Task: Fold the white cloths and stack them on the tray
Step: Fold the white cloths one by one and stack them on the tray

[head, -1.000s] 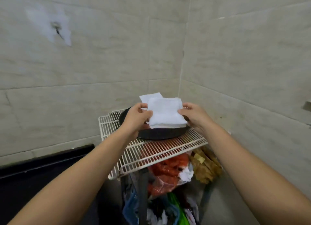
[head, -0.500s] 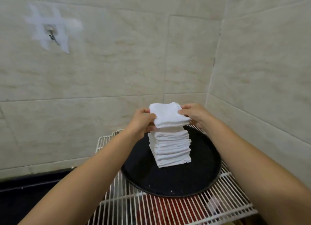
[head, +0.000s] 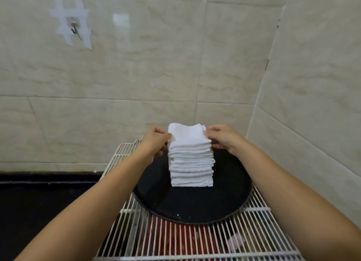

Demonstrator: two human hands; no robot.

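White cloths (head: 191, 163), folded into squares, stand as 1 tall stack on the black round tray (head: 195, 206), which sits on a white wire rack (head: 195, 243) in the corner of a tiled wall. The top cloth (head: 187, 133) lies on the stack between the 2 hands. The left hand (head: 154, 141) pinches its left edge, thumb above and fingers curled beneath; the right hand (head: 222, 137) pinches the right edge the same way, its lower fingers touching the stack's side just below. Both grips are narrow, closed on fabric.

Judging by the soft, rounded fold lines, the cloth is light, limp terry that will sag wherever the fingers do not hold it, so opposite edges, near the corners, are the sensible places to take it. It looks grippy, not slippery, and nothing about it is fragile. The stack is the delicate part: it is tall, narrow, and its layers jut unevenly below the fingertips, leaning slightly to the right. Letting go gently and straight upward, without dragging the top layer sideways, should keep it from shearing. Squaring the sides with flat fingers would probably steady it. Red items show dimly through the rack below the wrists.
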